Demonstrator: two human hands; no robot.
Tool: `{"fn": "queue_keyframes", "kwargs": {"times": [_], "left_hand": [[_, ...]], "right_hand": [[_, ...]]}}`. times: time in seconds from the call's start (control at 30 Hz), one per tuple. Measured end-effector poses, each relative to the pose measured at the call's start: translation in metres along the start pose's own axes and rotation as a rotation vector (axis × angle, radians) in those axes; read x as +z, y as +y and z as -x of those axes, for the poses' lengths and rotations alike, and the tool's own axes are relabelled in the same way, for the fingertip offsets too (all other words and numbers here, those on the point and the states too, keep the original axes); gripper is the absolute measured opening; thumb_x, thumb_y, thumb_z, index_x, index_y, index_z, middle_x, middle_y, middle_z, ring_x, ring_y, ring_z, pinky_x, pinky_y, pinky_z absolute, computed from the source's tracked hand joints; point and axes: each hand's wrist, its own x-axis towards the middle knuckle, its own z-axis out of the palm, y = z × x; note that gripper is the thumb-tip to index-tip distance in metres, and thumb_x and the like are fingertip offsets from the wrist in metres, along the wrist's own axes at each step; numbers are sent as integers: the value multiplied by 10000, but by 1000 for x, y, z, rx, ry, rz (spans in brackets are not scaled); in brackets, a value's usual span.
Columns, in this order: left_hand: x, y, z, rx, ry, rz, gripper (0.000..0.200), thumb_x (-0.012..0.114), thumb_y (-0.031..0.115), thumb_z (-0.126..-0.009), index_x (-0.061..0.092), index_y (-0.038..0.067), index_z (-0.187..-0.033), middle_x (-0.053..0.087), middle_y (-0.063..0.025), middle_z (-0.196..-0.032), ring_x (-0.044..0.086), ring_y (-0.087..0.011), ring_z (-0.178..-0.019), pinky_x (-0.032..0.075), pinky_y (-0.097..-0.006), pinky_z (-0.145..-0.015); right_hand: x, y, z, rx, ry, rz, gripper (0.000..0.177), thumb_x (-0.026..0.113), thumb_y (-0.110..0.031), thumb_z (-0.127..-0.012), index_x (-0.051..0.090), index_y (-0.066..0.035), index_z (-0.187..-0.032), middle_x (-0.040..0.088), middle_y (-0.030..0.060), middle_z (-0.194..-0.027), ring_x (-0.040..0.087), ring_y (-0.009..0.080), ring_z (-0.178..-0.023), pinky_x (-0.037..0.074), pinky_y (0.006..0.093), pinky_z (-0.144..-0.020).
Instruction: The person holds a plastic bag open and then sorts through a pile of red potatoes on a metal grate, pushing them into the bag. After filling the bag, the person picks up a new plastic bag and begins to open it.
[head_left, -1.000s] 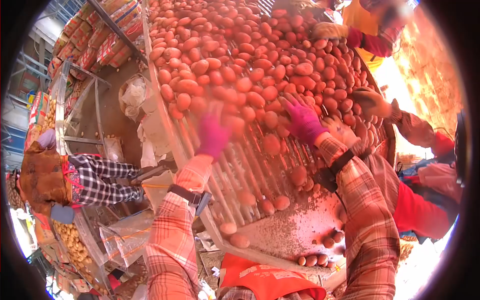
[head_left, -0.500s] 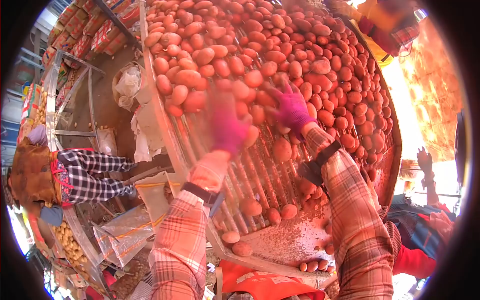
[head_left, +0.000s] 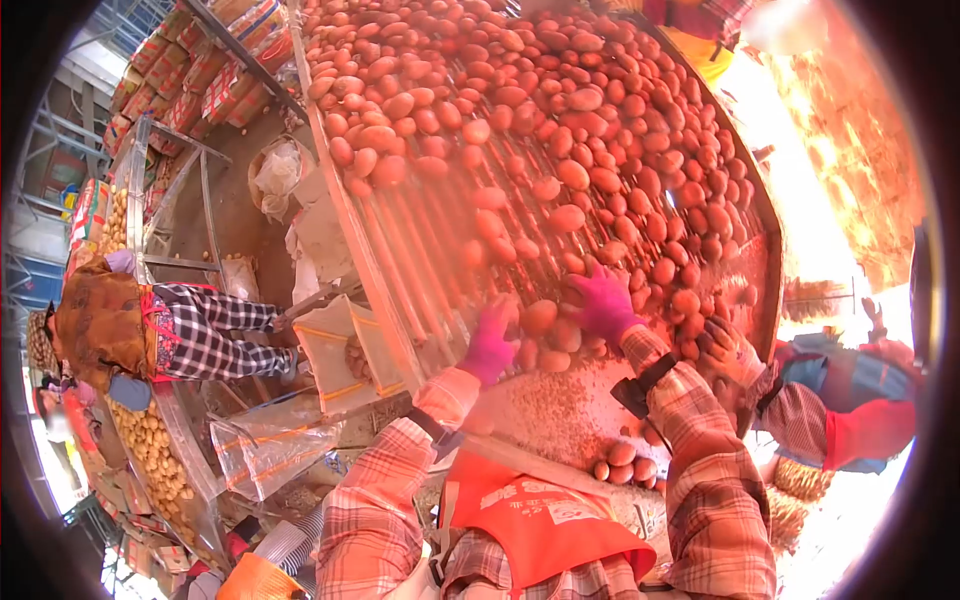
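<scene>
Reddish-lit potatoes (head_left: pixel 540 318) sit in a small cluster between my two hands near the lower end of a slatted rack (head_left: pixel 400 235). My left hand (head_left: pixel 490 342), in a magenta glove, is cupped against the cluster's left side, its fingers slightly blurred. My right hand (head_left: pixel 605 303), gloved alike, has its fingers apart at the cluster's upper right. Neither hand visibly grasps a single potato. Many more potatoes (head_left: pixel 585 100) cover the upper and right parts of the rack. Several loose ones (head_left: pixel 622 455) lie on the dusty metal lip (head_left: pixel 545 415) below my hands.
At right, a co-worker's gloved hand (head_left: pixel 728 350) touches potatoes at the rack's edge. Another person in checked trousers (head_left: pixel 225 335) bends at left beside a trough of potatoes (head_left: pixel 150 450). Clear plastic bags (head_left: pixel 270 455) hang at the rack's lower left. Stacked cartons (head_left: pixel 205 75) stand behind.
Both my hands have come down the rack toward me, bringing a group of potatoes off the slats. Bare slats now show at left. A co-worker's hand has come in at right.
</scene>
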Motion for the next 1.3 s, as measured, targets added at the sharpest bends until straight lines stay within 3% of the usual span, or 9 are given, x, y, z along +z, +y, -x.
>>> {"fn": "queue_keyframes", "kwargs": {"times": [0.47,0.63,0.9,1.0,1.03,1.1,1.13,1.2,1.3], "left_hand": [[1,92,43,-527,45,532,303,630,109,-958,629,107,-1261,683,-38,-969,652,-142,-731,539,-299,-626],[-13,85,51,-580,198,771,261,596,151,-973,657,46,-1203,712,-66,-910,655,-165,-618,533,-317,-534],[-169,61,176,-523,520,674,237,593,364,-1032,663,144,-1085,714,-14,-896,546,-51,-605,418,-202,-511],[-248,-32,295,-826,71,86,243,623,258,-990,624,79,-1155,726,-103,-1022,696,-200,-835,581,-342,-699],[-254,-44,330,-692,-123,-319,572,742,336,-897,548,92,-1377,652,-190,-1284,655,-304,-1133,548,-433,-929],[-264,-5,334,-1236,-714,-936,961,838,358,-772,341,84,-1548,457,-251,-1509,492,-414,-1354,433,-515,-1089],[-269,-28,342,-1218,-728,-953,961,838,358,-772,341,84,-1548,457,-251,-1509,492,-414,-1354,433,-515,-1089],[-270,-52,340,-794,37,-878,955,839,330,-749,368,54,-1533,470,-251,-1492,489,-415,-1350,410,-500,-1117],[-216,-27,245,-156,172,-929,902,842,329,-731,442,40,-1486,480,-255,-1472,451,-407,-1378,362,-477,-1159]], "right_hand": [[19,47,274,244,141,-55,544,735,-324,-760,637,-225,-1286,440,165,-1503,383,419,-1394,311,606,-1134],[-16,63,269,406,-89,-146,513,747,-320,-765,649,-191,-1252,416,163,-1534,343,382,-1451,303,593,-1149],[-22,100,172,254,257,-133,590,734,-332,-802,567,-161,-1342,409,174,-1547,373,394,-1433,333,584,-1128],[-42,127,124,406,228,24,657,695,-425,-833,540,-187,-1426,405,165,-1556,360,420,-1424,323,542,-1149],[-38,142,110,431,232,24,657,695,-425,-833,540,-187,-1426,405,165,-1556,360,420,-1424,323,542,-1149],[-20,158,96,510,278,159,740,661,-522,-828,498,-199,-1473,415,175,-1535,303,441,-1455,283,560,-1173],[-16,157,99,535,278,159,740,661,-522,-828,498,-199,-1473,415,175,-1535,303,441,-1455,283,560,-1173],[-26,128,110,644,148,106,805,641,-606,-805,479,-219,-1493,414,191,-1528,247,468,-1479,277,573,-1179],[-5,125,155,533,217,33,720,661,-557,-799,500,-296,-1450,437,136,-1508,234,467,-1473,182,674,-1168]]}}
